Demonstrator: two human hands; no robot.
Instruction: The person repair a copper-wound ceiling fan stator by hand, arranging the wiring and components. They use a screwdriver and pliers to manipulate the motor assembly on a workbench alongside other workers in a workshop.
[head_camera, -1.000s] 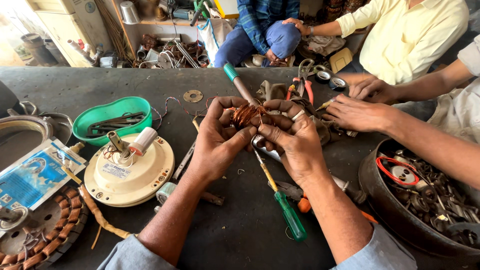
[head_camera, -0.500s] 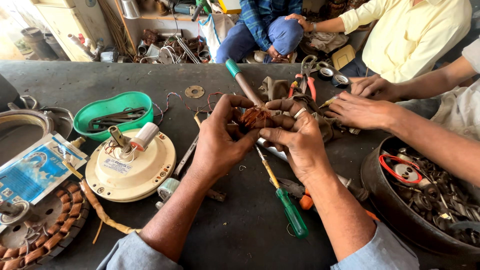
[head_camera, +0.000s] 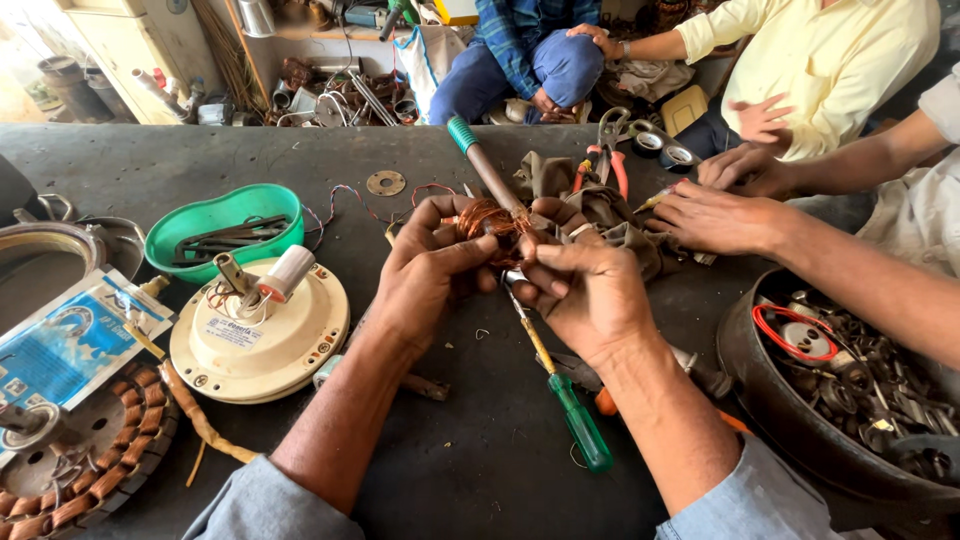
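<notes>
My left hand (head_camera: 430, 270) and my right hand (head_camera: 580, 285) meet over the dark table (head_camera: 200, 160), both gripping a small bundle of copper winding wire (head_camera: 487, 218). A tool with a teal handle (head_camera: 482, 165) pokes out of the bundle toward the far side; which hand steadies it I cannot tell. Under my right hand lies a green-handled screwdriver (head_camera: 572, 410) on the table.
A cream round motor housing (head_camera: 258, 335) and a green tray (head_camera: 222, 225) sit at left, above a wound stator (head_camera: 70, 480) and a blue packet (head_camera: 65, 340). Another person's hands (head_camera: 720, 215) rest at right beside a black bowl of parts (head_camera: 850, 380). Red pliers (head_camera: 605, 150) lie beyond.
My hands and the copper bundle have stayed in place, with only small finger shifts. The other person's hands at right moved slightly.
</notes>
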